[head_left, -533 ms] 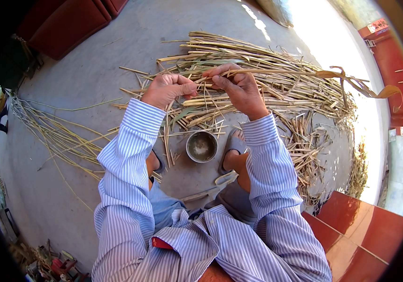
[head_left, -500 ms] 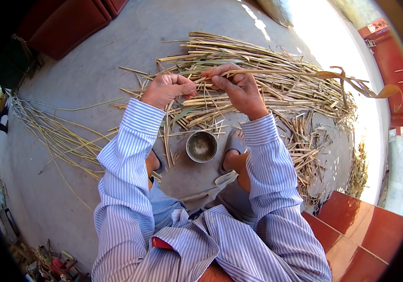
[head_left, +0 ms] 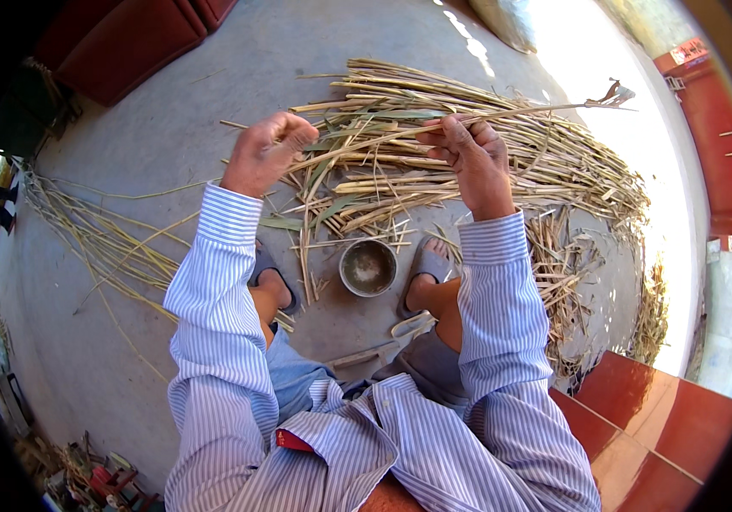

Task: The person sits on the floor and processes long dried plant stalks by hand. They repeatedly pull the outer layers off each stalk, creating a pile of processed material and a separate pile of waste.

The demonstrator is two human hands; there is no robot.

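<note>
A long dry reed stalk (head_left: 545, 108) slants across in front of me, with a withered leaf at its far right tip. My right hand (head_left: 475, 158) pinches it between thumb and fingers. My left hand (head_left: 268, 154) is raised near the stalk's left end, fingers curled in and thumb pressed against them. Whatever it may hold is hidden. Beneath both hands lies a wide pile of cut reed stalks (head_left: 571, 162) on the floor. A round metal bowl (head_left: 382, 282) stands between my feet.
Thin yellowish stems (head_left: 101, 230) fan out at left. Short broken pieces (head_left: 554, 264) lie at right, near red tiles (head_left: 647, 410). A tool with a long handle (head_left: 366, 354) rests by my knees. A dark red seat (head_left: 131, 51) stands far left.
My hands have moved apart, the left one leftward and the right one rightward. The stalk now tilts up to the right, and less leaf shows at its tip.
</note>
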